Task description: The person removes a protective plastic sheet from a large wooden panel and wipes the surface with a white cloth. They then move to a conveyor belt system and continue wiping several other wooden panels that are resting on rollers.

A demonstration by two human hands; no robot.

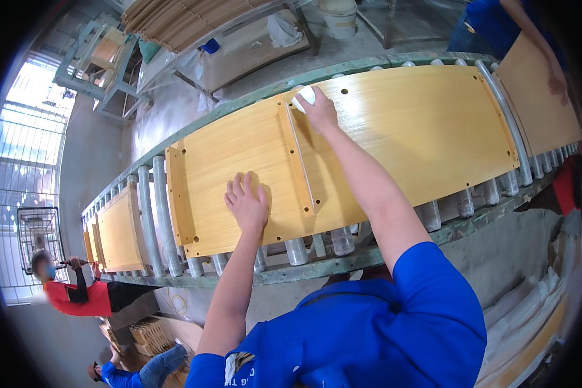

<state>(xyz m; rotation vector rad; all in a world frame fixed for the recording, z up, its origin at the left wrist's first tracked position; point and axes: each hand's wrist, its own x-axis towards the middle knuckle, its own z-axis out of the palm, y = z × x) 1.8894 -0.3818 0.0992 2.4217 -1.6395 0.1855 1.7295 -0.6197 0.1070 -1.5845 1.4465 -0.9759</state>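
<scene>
A long varnished wooden panel [407,136] lies on the roller conveyor before me. Raised strips cross it at the left end, the middle and the right end, and round holes dot its surface. My right hand [319,111] reaches to the far edge and presses a white cloth or pad [305,98] against the wood beside the middle strip [295,155]. The fingers are closed around this white piece, whose exact kind is hidden. On the panel's left half my left hand [247,204] rests with its fingers stretched and spread, holding nothing.
Metal rollers [162,213] run within a green conveyor frame [362,260]. More panels [121,229] lie farther left. At the right, a person in blue [491,29] reaches to a brown board [537,97]. A person in red [84,294] stands left. A white bucket [338,16] stands behind.
</scene>
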